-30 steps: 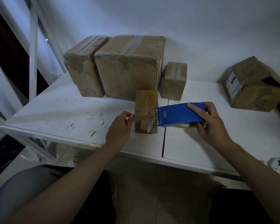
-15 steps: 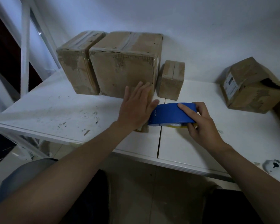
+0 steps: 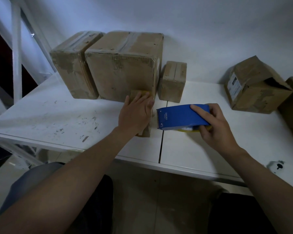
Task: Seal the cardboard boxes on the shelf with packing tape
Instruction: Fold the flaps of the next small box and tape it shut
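White shelf (image 3: 61, 115), scuffed, seam down the middle. Against the back wall: big taped box (image 3: 123, 65), tall narrow box (image 3: 73, 65) touching its left side, short box (image 3: 173, 81) just right of it. Far right, well apart: crumpled box (image 3: 254, 86), top flap gaping, likely not yet sealed.

Small box (image 3: 146, 130) sits at the shelf's near centre, just left of the seam, long axis running away from the person toward the big box.

Left hand (image 3: 136, 114) lies flat on the small box's top, fingers spread, gripping nothing. Right hand (image 3: 215, 127) is closed around the blue tape dispenser (image 3: 181, 116), its blade end just beside the box's right side, seemingly not touching.

Judgement: left hand nearer, pinning or smoothing; dispenser approaches from the right.
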Motion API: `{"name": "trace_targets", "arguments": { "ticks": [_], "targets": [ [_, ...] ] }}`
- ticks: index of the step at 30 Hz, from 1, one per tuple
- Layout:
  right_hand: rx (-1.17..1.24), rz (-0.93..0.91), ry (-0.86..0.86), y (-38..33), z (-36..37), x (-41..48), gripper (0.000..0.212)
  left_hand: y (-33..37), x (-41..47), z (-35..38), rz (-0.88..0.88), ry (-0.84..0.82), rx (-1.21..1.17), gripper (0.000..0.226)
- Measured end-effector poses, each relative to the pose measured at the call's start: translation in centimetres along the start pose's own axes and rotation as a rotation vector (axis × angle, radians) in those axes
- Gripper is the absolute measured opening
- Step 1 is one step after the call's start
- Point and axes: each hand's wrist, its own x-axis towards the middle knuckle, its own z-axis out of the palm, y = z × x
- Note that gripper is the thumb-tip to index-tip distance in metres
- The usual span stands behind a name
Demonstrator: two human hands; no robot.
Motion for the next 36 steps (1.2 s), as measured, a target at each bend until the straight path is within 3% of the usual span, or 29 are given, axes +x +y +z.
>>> {"name": "trace_targets", "arguments": {
  "ticks": [4,13,24,29,33,36],
  "targets": [
    [-0.038,0.066,-0.01,0.2,-1.3,-0.8,0.079,0.1,0.2,0.2,-0.016,0.037,-0.002,0.059],
    [-0.367,0.062,-0.102,-4.1,-1.1,1.0,0.08,0.2,0.3,0.4,-0.018,0.015,0.084,0.065],
    [-0.639,0.21,-0.227,-10.1,-0.3,6.1,0.064,1.1,0.0,0.0,-0.004,0.048,0.128,0.075],
    [-0.757,0.28,-0.38,-10.8,0.7,8.3,0.048,1.2,0.2,0.2,-0.017,0.048,0.149,0.075],
    [-0.511,0.425,-0.535,-8.0,0.8,8.5,0.055,1.0,0.3,0.5,-0.014,0.061,0.101,0.07],
    [-0.293,0.657,-0.54,-5.1,-0.8,9.4,0.04,0.8,0.3,0.5,-0.01,0.059,0.079,0.073]
  ]
}}
